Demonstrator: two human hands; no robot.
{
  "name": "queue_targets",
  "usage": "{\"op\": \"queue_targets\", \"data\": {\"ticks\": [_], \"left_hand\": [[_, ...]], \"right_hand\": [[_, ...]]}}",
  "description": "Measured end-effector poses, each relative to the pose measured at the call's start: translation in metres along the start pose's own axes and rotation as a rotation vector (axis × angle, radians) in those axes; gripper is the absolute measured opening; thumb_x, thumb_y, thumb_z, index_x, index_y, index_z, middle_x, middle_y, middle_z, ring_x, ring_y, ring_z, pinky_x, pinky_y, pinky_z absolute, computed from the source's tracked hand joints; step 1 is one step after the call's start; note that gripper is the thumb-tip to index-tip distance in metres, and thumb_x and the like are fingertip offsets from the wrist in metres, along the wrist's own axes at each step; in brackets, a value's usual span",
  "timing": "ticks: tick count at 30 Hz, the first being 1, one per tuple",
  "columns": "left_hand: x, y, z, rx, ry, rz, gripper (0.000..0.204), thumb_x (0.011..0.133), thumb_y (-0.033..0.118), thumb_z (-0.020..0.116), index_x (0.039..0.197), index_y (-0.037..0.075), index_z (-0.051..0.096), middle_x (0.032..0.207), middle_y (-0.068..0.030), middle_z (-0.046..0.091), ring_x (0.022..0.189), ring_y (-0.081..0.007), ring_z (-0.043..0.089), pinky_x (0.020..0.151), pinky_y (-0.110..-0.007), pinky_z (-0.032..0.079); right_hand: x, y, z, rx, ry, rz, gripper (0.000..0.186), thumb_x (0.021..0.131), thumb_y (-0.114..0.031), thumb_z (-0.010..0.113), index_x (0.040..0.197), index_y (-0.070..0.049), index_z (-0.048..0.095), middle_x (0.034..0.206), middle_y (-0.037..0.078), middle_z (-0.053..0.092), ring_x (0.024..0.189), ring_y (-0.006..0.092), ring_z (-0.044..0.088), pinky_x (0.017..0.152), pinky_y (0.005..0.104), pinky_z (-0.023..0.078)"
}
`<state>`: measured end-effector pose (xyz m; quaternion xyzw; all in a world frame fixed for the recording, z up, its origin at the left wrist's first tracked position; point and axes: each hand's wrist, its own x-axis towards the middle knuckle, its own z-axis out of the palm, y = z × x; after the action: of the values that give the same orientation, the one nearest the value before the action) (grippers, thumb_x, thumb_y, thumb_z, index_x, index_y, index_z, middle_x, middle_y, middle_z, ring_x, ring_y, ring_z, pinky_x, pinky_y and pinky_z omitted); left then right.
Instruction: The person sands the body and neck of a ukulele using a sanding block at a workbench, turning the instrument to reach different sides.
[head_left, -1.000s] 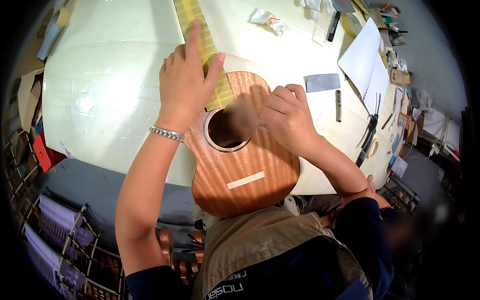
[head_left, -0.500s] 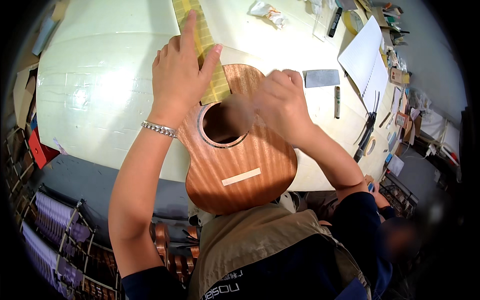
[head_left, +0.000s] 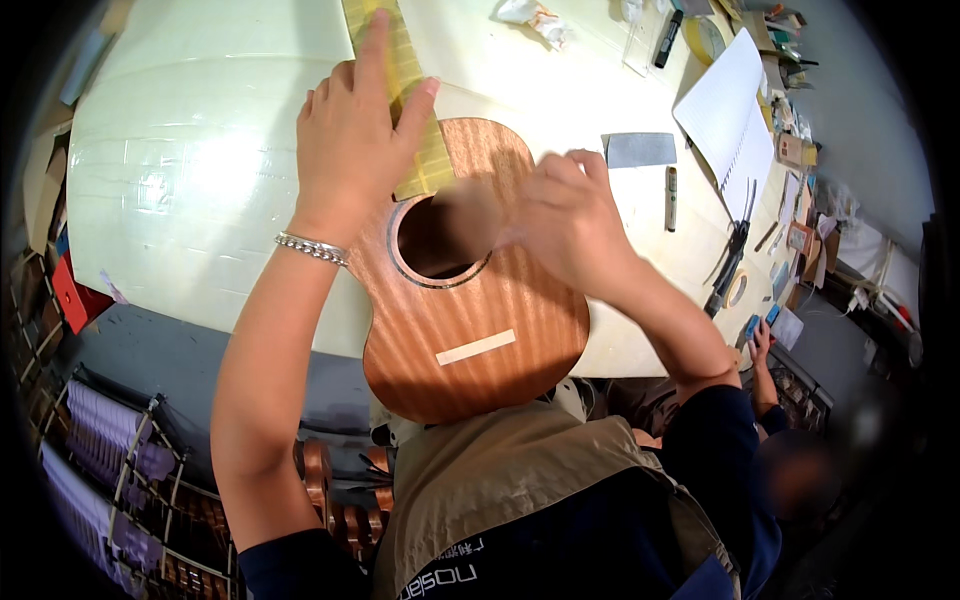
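Bracing the ukulele (head_left: 480, 310) appeared to be the left hand's share of the work. The instrument lay face up across the near edge of the table (head_left: 190, 260), its rounded lower end meeting the person's apron (head_left: 500, 455) and its neck (head_left: 425, 160), covered in yellow tape, pointing toward the far edge. Spread open over that neck, the left hand (head_left: 350, 140) had its index finger stretched along the tape and its thumb held apart; it pressed from above more than it gripped.

Curled and smeared by blur, the right hand (head_left: 575, 215) was just beside the sound hole (head_left: 425, 250), over the upper part of the body. Whether its fingers pinched anything could not be told; a round brown blur next to them was unreadable too.

The step in hand was probably rubbing or cleaning the wood around that opening. The next move seemed to call for a firm left hand and light, controlled strokes, clear of the pale strip (head_left: 476, 347) below. A grey rectangular sheet (head_left: 640, 150) lay toward the table's right edge.
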<state>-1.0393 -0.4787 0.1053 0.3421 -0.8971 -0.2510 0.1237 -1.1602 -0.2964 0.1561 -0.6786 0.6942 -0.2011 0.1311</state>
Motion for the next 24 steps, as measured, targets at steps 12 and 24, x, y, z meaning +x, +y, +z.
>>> {"op": "queue_targets", "data": {"ticks": [12,24], "left_hand": [[-0.007,-0.004,0.006,0.108,0.16,0.106,0.068,0.09,0.05,0.049,0.143,0.013,0.03,0.127,-0.0231,0.045,0.118,-0.0398,0.044,0.1,-0.049,0.034],[-0.034,0.035,-0.004,0.368,0.164,0.3,0.078,0.085,0.06,0.051,0.144,0.014,0.032,0.147,-0.0176,0.022,0.137,-0.0374,0.017,0.103,-0.069,0.004]], "right_hand": [[-0.051,0.009,-0.014,0.31,0.231,0.307,0.01,0.066,-0.008,0.077,0.069,-0.013,0.068,0.075,-0.004,0.064,0.07,0.0157,0.056,0.072,0.0301,0.042],[-0.164,0.01,0.028,-0.28,-0.025,0.289,0.069,0.066,-0.026,0.077,0.129,-0.015,0.052,0.134,0.005,0.05,0.122,0.0226,0.047,0.103,0.0448,0.032]]}}
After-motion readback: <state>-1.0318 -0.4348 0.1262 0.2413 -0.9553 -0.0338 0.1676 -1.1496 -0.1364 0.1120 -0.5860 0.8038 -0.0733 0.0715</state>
